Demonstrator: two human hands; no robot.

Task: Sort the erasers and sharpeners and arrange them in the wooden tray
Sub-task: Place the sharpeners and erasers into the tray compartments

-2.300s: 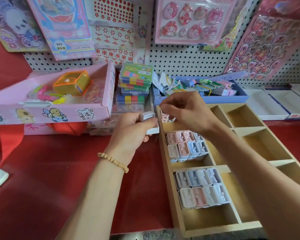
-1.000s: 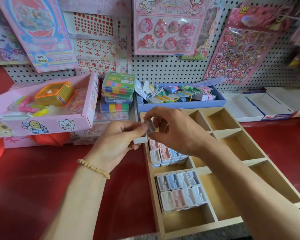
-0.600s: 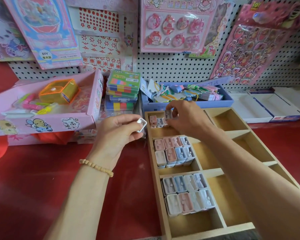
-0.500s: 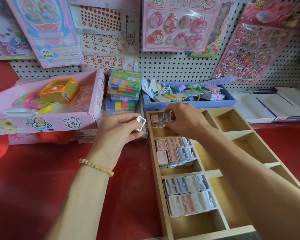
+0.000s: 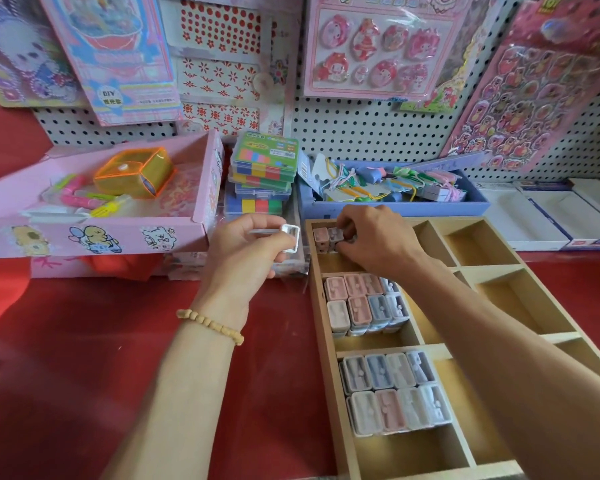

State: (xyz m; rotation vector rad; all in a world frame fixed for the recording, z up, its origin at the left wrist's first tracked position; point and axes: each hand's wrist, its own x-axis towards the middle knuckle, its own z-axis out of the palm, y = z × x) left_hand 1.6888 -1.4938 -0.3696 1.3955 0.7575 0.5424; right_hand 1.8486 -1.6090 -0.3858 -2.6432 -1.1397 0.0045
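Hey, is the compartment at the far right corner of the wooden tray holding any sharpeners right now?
No, that far-right compartment of the wooden tray shows only bare wood, while the sharpeners all sit in the left column.

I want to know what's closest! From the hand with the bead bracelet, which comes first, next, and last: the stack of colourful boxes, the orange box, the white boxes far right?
1. Stack of colourful boxes, just behind the left hand.
2. Orange box, back-left in the pink box.
3. White boxes, far right.
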